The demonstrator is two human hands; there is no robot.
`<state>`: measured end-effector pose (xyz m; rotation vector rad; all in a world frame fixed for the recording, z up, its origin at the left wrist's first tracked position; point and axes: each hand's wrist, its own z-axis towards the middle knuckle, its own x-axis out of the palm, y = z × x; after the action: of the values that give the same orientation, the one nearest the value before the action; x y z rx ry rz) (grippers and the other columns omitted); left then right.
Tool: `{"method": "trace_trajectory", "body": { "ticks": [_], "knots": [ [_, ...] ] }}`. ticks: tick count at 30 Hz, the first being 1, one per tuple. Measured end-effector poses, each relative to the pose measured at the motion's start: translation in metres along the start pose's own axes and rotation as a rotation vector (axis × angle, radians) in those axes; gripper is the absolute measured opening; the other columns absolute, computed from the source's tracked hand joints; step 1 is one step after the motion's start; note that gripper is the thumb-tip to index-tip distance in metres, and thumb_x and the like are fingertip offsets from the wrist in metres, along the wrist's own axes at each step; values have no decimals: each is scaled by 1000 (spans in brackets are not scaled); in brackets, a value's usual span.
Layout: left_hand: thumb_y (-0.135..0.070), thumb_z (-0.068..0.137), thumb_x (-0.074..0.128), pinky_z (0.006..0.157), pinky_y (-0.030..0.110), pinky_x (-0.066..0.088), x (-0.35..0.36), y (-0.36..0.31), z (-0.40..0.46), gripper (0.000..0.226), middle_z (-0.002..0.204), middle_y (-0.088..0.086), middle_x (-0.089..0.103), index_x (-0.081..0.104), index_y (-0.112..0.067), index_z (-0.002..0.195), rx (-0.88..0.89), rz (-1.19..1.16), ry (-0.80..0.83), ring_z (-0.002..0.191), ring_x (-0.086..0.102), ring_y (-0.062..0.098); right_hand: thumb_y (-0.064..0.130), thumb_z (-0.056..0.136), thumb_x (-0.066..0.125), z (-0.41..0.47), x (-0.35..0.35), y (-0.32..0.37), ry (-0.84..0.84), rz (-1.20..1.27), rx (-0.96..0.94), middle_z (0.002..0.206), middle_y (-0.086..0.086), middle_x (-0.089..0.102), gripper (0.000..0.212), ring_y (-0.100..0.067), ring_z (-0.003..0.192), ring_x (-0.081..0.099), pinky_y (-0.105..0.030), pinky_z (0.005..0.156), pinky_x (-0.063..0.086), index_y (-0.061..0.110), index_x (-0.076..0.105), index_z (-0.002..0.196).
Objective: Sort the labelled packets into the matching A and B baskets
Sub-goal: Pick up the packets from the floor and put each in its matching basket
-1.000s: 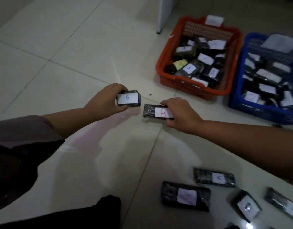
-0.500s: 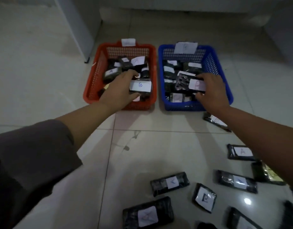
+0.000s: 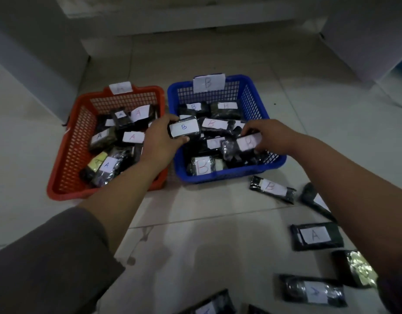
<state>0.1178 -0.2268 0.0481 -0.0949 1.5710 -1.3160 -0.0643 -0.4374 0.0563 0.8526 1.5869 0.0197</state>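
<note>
Two baskets stand side by side on the floor: a red basket (image 3: pixel 66 168) tagged A holding A packets, and a blue basket (image 3: pixel 252 94) tagged B holding B packets. My left hand (image 3: pixel 159 143) grips a dark packet with a blue B label (image 3: pixel 184 128) over the blue basket's left rim. Over the blue basket's right half, my right hand (image 3: pixel 270 137) grips a second dark packet with a red B label (image 3: pixel 243 143), low among the packets there.
Loose dark packets lie on the tiled floor at the right: a B packet (image 3: pixel 272 188) by the blue basket, an A packet (image 3: pixel 316 235), a foil-ended one (image 3: pixel 354 268), others toward the bottom edge. White furniture stands behind the baskets.
Both hands carried their B packets from the open floor to the baskets. The left hand moved from over the red basket to the blue one; the right hand dropped lower into the blue basket.
</note>
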Motion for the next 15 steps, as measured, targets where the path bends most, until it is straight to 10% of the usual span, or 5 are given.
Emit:
{"method": "trace_trajectory", "body": {
  "ticks": [15],
  "knots": [
    [-11,69,81,80,14,39,89,-24,97,48,111,-1,59,59,-11,112,-88,-57,172,99,50,8,19,70,79,7,20,-15,223,-11,-28,123,-1,53,53,-19,113,48,-30,92,40,26,59,118]
  ]
}}
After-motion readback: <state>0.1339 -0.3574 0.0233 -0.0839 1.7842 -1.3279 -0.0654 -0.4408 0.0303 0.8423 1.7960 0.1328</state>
